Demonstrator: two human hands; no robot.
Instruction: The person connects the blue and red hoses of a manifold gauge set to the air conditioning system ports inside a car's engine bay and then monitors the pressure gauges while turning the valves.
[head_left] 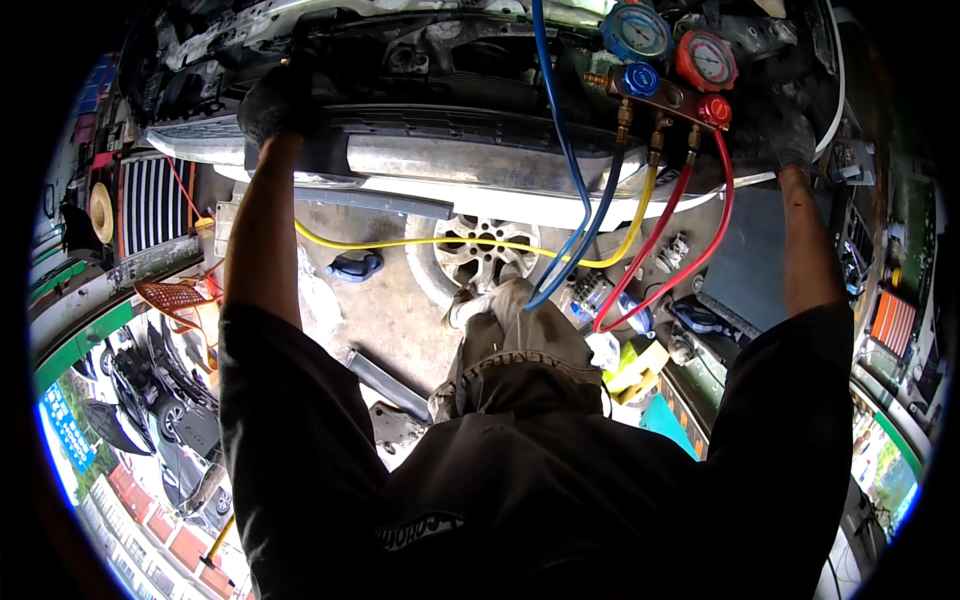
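Both arms reach forward to the opened front end of a car. My left hand [274, 106], in a dark glove, is at the left end of the metal bumper beam [450, 160]; its fingers are lost in shadow. At the right side of the front end is my right hand [793, 140], also dark-gloved, its fingers hidden in the dark. Between them, nearer the right, hangs a manifold gauge set [672, 98] with a blue gauge [637, 32] and a red gauge [706, 60]. Blue hoses [612, 195], a yellow hose [641, 210] and red hoses [727, 180] loop down from it.
Below the beam an alloy wheel [485, 250] lies on the floor. A dark blue part [355, 266] and a long dark strip [388, 385] lie nearby. An orange-brown chair [180, 298] stands left; a dark flat panel [755, 265] is at right.
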